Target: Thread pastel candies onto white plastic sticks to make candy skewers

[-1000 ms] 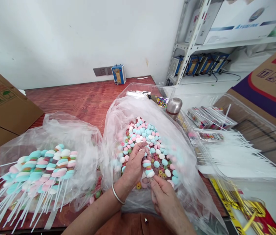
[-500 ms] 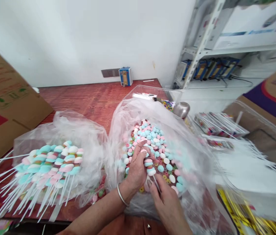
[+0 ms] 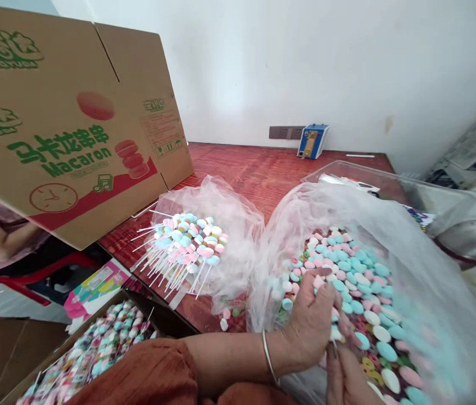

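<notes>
My left hand point(image 3: 311, 318), a bangle on its wrist, is closed round a candy skewer inside a clear plastic bag point(image 3: 431, 270) full of loose pastel candies point(image 3: 347, 270). Only the candy at the skewer's lower end point(image 3: 335, 333) shows past the fingers. My right hand point(image 3: 347, 379) sits just below it at the bottom edge, fingers pinched at the skewer's stick. A second clear bag point(image 3: 238, 225) to the left holds a pile of finished candy skewers point(image 3: 189, 242) with white sticks pointing toward me.
A large "Macaron" cardboard box point(image 3: 64, 112) leans over the red wooden table point(image 3: 263, 169) at left. An open carton of packed skewers point(image 3: 98, 349) sits below left. A clear plastic tub point(image 3: 389, 183) and steel cup point(image 3: 469, 242) stand right. A blue device point(image 3: 312, 140) is by the wall.
The view has swung left, bringing the Macaron box and the carton of skewers into sight. Both hands stay together in the candy bag on the same skewer.
</notes>
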The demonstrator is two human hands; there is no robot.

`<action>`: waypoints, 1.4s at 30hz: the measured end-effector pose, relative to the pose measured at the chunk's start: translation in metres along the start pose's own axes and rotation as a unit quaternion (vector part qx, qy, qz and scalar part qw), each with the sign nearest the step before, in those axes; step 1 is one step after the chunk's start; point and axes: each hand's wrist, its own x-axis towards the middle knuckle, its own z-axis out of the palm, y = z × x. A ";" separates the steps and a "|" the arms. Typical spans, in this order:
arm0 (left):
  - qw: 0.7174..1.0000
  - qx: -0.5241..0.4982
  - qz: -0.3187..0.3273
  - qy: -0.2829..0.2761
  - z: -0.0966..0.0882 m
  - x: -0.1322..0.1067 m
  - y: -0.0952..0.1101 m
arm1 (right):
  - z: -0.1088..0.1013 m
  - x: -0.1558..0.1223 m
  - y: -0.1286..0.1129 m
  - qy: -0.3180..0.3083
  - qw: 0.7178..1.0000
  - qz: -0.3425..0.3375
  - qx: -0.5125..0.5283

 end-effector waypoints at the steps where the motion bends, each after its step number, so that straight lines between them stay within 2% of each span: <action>1: 1.000 0.017 0.014 0.007 -0.004 -0.002 0.009 | -0.004 0.007 -0.014 -0.021 1.000 0.008 -0.006; 2: 0.998 0.047 0.033 0.015 -0.010 -0.004 0.022 | -0.008 0.014 -0.029 -0.034 0.999 0.013 0.005; 4: 0.984 0.159 0.075 0.030 -0.025 -0.008 0.058 | -0.019 0.029 -0.054 -0.071 0.995 -0.021 0.073; 5: 0.966 0.226 0.117 0.049 -0.036 -0.009 0.079 | -0.025 0.036 -0.061 -0.081 0.991 -0.034 0.105; 6: 0.931 0.305 0.178 0.094 -0.049 -0.009 0.101 | -0.031 0.042 -0.065 -0.087 0.988 -0.035 0.125; 7: 0.877 0.398 0.234 0.133 -0.064 -0.007 0.120 | -0.035 0.045 -0.066 -0.085 0.987 -0.027 0.137; 8: 0.808 0.492 0.283 0.159 -0.079 -0.005 0.137 | -0.039 0.046 -0.063 -0.089 0.986 -0.008 0.143; 9: 0.724 0.587 0.316 0.176 -0.096 -0.002 0.149 | -0.041 0.044 -0.058 -0.097 0.985 0.010 0.144; 10: 0.634 0.677 0.322 0.191 -0.111 0.000 0.156 | -0.042 0.039 -0.053 -0.112 0.983 0.025 0.140; 11: 0.551 0.751 0.300 0.206 -0.125 0.002 0.159 | -0.041 0.033 -0.048 -0.135 0.981 0.037 0.133; 12: 0.493 0.800 0.275 0.203 -0.137 0.004 0.158 | -0.040 0.025 -0.044 -0.163 0.978 0.044 0.124; 13: 0.460 0.826 0.258 0.198 -0.145 0.005 0.154 | -0.037 0.017 -0.042 -0.190 0.974 0.051 0.108; 14: 0.439 0.843 0.245 0.193 -0.151 0.005 0.148 | -0.034 0.009 -0.041 -0.215 0.971 0.060 0.088; 16: 0.435 0.842 0.253 0.196 -0.154 0.004 0.138 | -0.028 -0.005 -0.043 -0.260 0.962 0.073 0.045; 18: 0.446 0.819 0.294 0.208 -0.148 0.001 0.131 | -0.023 -0.015 -0.049 -0.302 0.951 0.070 0.013; 21: 0.504 0.749 0.385 0.191 -0.128 -0.009 0.124 | -0.020 -0.021 -0.059 -0.336 0.937 0.085 -0.035; 23: 0.573 0.690 0.418 0.144 -0.111 -0.020 0.115 | -0.017 -0.020 -0.064 -0.340 0.930 0.110 -0.083; 25: 0.674 0.620 0.395 0.077 -0.095 -0.030 0.098 | -0.013 -0.017 -0.069 -0.344 0.924 0.105 -0.131; 27: 0.786 0.541 0.300 -0.007 -0.085 -0.037 0.076 | -0.009 -0.014 -0.070 -0.329 0.924 0.078 -0.182; 28: 0.827 0.509 0.234 -0.052 -0.083 -0.039 0.064 | -0.007 -0.013 -0.070 -0.310 0.926 0.069 -0.206; 29: 0.848 0.493 0.173 -0.091 -0.084 -0.039 0.053 | -0.007 -0.013 -0.068 -0.288 0.929 0.064 -0.224; 30: 0.850 0.498 0.128 -0.114 -0.086 -0.038 0.043 | -0.008 -0.013 -0.066 -0.267 0.933 0.064 -0.233; 31: 0.837 0.524 0.101 -0.122 -0.090 -0.037 0.035 | -0.010 -0.015 -0.063 -0.251 0.937 0.069 -0.234; 34: 0.758 0.638 0.080 -0.115 -0.105 -0.035 0.025 | -0.022 -0.020 -0.055 -0.233 0.951 0.089 -0.184; 36: 0.714 0.679 0.075 -0.153 -0.112 -0.038 0.031 | -0.030 -0.022 -0.055 -0.265 0.952 0.078 -0.134; 39: 0.661 0.696 0.058 -0.274 -0.113 -0.049 0.047 | -0.033 -0.020 -0.060 -0.342 0.932 0.056 -0.107; 40: 0.636 0.705 0.053 -0.308 -0.112 -0.054 0.052 | -0.032 -0.018 -0.063 -0.357 0.926 0.054 -0.113; 42: 0.576 0.742 0.046 -0.339 -0.112 -0.062 0.060 | -0.026 -0.014 -0.068 -0.352 0.924 0.047 -0.143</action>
